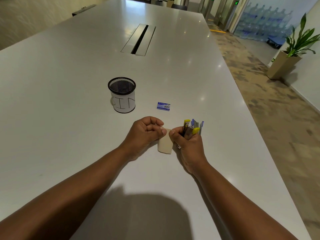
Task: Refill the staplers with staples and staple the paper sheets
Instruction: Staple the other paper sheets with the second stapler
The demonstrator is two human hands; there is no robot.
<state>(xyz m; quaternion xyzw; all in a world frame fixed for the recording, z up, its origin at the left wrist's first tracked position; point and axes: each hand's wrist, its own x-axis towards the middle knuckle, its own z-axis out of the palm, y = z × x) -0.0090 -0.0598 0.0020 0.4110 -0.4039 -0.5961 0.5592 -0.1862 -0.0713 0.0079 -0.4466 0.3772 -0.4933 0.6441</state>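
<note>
My right hand point(187, 144) grips a bunch of small staplers point(193, 127) with yellow and blue ends, which stick up above my fingers. Between both hands hangs a small stack of pale paper sheets point(165, 144). My left hand point(144, 134) pinches the sheets' top left edge with thumb and curled fingers, and my right thumb and forefinger touch their top right edge. A small blue box of staples point(163, 106) lies shut on the white table point(69, 118), a little beyond my hands.
A black mesh cup point(122, 95) with a white paper label reading "BIN" stands to the left of the staple box. A cable slot point(139, 40) is set into the table's middle farther off. The table's right edge borders a carpeted floor with a potted plant point(294, 49).
</note>
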